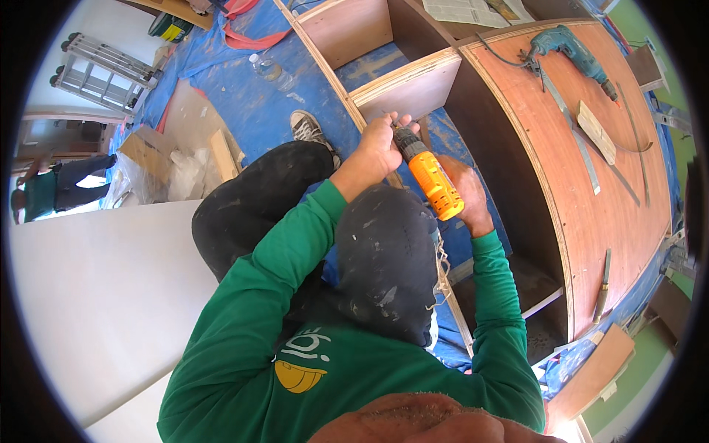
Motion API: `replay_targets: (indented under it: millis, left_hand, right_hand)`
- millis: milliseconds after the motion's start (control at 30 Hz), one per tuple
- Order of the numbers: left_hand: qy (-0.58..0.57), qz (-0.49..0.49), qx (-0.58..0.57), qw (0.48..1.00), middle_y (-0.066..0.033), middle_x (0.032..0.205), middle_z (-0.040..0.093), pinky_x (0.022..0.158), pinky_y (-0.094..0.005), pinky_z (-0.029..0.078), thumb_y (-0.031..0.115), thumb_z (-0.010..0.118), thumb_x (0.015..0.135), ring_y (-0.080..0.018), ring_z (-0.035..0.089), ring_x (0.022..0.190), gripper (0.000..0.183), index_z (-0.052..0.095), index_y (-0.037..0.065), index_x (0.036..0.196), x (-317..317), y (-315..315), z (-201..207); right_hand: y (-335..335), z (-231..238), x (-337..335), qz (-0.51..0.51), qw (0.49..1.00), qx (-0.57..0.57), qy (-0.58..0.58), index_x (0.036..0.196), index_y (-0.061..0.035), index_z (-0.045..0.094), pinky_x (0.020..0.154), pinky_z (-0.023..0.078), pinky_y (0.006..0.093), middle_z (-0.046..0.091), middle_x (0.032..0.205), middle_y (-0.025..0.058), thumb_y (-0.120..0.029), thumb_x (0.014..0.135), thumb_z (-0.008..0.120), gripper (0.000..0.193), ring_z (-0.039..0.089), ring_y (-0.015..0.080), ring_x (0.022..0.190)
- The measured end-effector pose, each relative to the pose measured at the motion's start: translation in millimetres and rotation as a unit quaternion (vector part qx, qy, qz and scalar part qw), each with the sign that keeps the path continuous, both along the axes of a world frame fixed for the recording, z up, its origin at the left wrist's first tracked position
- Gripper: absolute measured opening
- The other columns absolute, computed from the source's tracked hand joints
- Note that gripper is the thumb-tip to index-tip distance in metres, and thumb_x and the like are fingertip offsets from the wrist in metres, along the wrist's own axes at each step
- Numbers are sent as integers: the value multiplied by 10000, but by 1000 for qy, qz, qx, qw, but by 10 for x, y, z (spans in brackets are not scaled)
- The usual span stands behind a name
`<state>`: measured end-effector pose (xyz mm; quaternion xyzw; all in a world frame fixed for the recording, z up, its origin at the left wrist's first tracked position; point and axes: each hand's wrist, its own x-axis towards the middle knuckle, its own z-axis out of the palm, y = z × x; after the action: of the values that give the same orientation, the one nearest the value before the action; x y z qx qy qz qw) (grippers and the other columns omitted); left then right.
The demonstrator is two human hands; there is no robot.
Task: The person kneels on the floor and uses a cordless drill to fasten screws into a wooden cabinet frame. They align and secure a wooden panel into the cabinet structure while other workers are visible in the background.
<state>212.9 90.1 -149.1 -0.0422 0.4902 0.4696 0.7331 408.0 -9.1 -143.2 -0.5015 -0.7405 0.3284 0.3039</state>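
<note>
A yellow and black cordless drill [434,182] points up and to the left over the open wooden cabinet frame [443,60]. My right hand [468,193] is wrapped round its handle, which is mostly hidden. At the drill's front end, my left hand [378,148] is closed with thumb and fingers close together beside the black chuck [405,139]. Whatever small thing these fingers hold is too small to make out. Both hands are over a plywood edge of the frame, above my raised knee.
On the reddish wooden panel [517,96] at right lie a teal corded drill [572,53], a metal ruler [565,111], a wood offcut [595,131] and a chisel-like tool [603,288]. A plastic bottle [270,70] lies on the blue sheet [214,66]. Another person [63,183] appears far left, near a folded ladder [107,70].
</note>
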Motion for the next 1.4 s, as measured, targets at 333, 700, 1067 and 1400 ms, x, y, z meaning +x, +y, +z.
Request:
replay_targets:
  millis: [333,700,1067,1400]
  left_hand:
    - [101,20,-46,994,-121,975,677,790,-540,562,186,449,1115,-312,628,848,164,538,94,1217,98,228,-159]
    - [108,47,-35,992,-108,969,655,795,-516,566,144,498,1085,-288,633,867,129,595,68,1123,41,356,-281]
    - [669,-346,556,352,-102,1182,700,1032,-423,468,131,669,963,-320,592,1132,277,732,27,1212,-873,-40,734]
    - [647,-446,618,3,-16,1068,612,933,-369,461,172,675,864,-230,555,1098,148,792,86,894,-687,775,532]
  right_hand:
    - [174,-89,11,8,999,-28,-25,1120,-62,674,821,548,509,712,1062,207,-213,849,749,319,678,460,1005]
    - [224,-110,-74,-2,999,-45,-14,1059,-56,628,794,517,541,705,1021,221,-253,833,763,329,657,480,1001]
    - [93,-220,-217,-38,996,-47,59,1010,-26,637,789,529,522,711,994,260,-247,838,779,314,657,505,986]
    - [38,-315,-426,-87,991,-75,72,1080,-33,673,772,530,508,722,961,254,-283,834,777,365,665,506,938]
